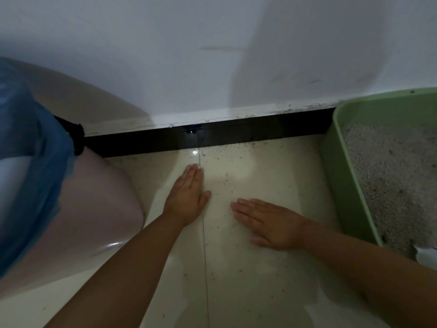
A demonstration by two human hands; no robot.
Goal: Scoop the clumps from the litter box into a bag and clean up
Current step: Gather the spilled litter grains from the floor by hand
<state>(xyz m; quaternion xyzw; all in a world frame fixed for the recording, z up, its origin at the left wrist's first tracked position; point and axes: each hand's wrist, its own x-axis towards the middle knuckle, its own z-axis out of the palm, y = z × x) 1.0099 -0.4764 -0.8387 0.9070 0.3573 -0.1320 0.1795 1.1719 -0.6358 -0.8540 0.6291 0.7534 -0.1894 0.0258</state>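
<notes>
A green litter box (335, 171) stands at the right against the wall, filled with grey litter (387, 176). A blue plastic bag (30, 166) lines a pale pink bin (99, 197) at the left. Both of my hands lie flat on the cream tiled floor (238, 280) between them. My left hand (189, 195) has straight fingers pointing toward the wall. My right hand (267, 221) has straight fingers pointing left. Scattered litter grains (227, 174) speckle the tiles around the hands. Neither hand holds anything.
A black skirting board (236, 136) runs along the base of the white wall (212, 55). A white object (425, 255) shows at the litter box's near corner by my right forearm. A black band (79, 138) wraps the bin's rim.
</notes>
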